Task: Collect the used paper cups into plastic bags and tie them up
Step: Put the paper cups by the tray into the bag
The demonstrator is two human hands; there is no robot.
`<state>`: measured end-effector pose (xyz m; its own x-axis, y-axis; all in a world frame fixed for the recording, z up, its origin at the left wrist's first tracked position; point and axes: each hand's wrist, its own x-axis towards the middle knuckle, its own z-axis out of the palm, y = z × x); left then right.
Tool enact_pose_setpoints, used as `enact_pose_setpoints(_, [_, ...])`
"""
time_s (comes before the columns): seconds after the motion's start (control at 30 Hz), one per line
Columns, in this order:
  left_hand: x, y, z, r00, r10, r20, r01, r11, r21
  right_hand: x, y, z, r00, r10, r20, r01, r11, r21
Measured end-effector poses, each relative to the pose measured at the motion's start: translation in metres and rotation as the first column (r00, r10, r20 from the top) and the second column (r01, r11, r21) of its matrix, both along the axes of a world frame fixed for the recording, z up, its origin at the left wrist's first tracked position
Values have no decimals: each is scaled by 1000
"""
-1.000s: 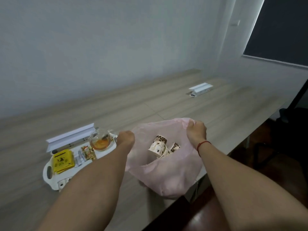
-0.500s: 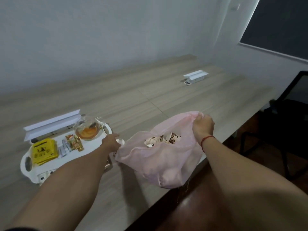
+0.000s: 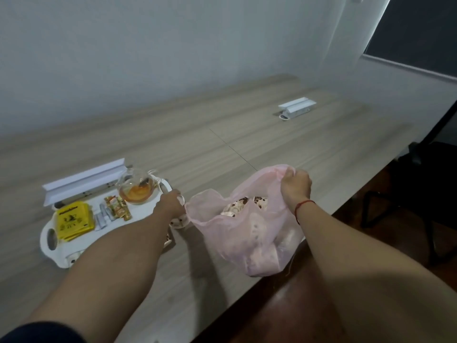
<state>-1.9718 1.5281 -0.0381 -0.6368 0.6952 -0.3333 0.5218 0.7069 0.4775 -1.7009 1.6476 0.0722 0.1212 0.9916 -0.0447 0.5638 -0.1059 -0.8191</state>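
The pink plastic bag [image 3: 249,233] sat at the near edge of the counter [image 3: 222,144], right of centre in the frame, its belly hanging slightly past the edge. Several patterned paper cups [image 3: 243,205] lay inside it, showing through the open mouth. The right hand [image 3: 295,186] had its grip closed on the far rim of the bag, bunching the plastic and lifting it. The left hand [image 3: 170,205] was at the bag's left rim, beside the corner of the white tray [image 3: 74,246]; its grip seemed to be curling round another cup [image 3: 178,222] just under the fingers, though I could not tell how firmly. At least one more cup appeared to peek out below the forearm.

To do this step well, I judged the right hand should keep the mouth held high and wide, so the left could drop the cup straight in. The glass teapot [image 3: 136,190] of amber tea stood close behind the left hand, so a careless sweep could knock it. Pulling the bag further onto the counter would help before tying.
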Motion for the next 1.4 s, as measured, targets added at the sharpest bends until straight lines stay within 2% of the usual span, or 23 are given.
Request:
enact_pose_setpoints(0.13, [3, 2, 35, 993, 74, -95, -64, 993, 99, -6, -7, 10, 999, 32, -12, -32, 999, -7])
enact_pose_setpoints(0.23, [25, 2, 63, 973, 142, -182, -100, 969, 225, -8, -11, 15, 998, 45, -33, -45, 999, -19])
enact_pose_setpoints(0.33, [55, -1, 89, 965, 173, -196, -88, 921, 378, -11, -15, 17, 996, 68, -53, -70, 997, -27])
enact_pose_setpoints(0.43, [86, 0, 105, 968, 149, -204, -22, 853, 521, -12, -21, 18, 993, 90, -76, -93, 995, -37])
enact_pose_setpoints(0.57, [126, 2, 110, 992, 18, -128, 62, 802, 593, -12, -26, 20, 989, 98, -111, -103, 994, -43])
enact_pose_setpoints(0.67, [153, 5, 103, 998, -44, -42, 60, 807, 587, -9, -28, 22, 987, 101, -122, -107, 993, -47])
enact_pose_setpoints(0.77, [172, 13, 95, 998, -37, 51, 2, 827, 562, -3, -28, 24, 988, 104, -112, -109, 994, -32])
enact_pose_setpoints(1.0, [192, 31, 86, 940, 175, 291, -321, 739, 592, 10, -28, 22, 985, 130, -115, -133, 991, -18])
enact_pose_setpoints(1.07, [191, 34, 77, 937, 182, 299, -321, 787, 527, 11, -29, 20, 980, 154, -124, -157, 988, -16])
enact_pose_setpoints(1.13, [187, 33, 68, 967, 40, 253, -132, 924, 358, 10, -28, 15, 970, 199, -143, -202, 979, -8])
enact_pose_setpoints(1.17, [185, 29, 65, 971, -32, 239, -39, 957, 287, 8, -28, 12, 962, 233, -144, -236, 972, -7])
enact_pose_setpoints(1.23, [177, 15, 66, 970, -79, 230, 14, 963, 271, 5, -28, 7, 949, 284, -134, -288, 958, -8])
enact_pose_setpoints(1.4, [118, -31, 71, 988, 85, 129, -127, 921, 369, -15, -43, -9, 932, 330, -148, -336, 942, -16])
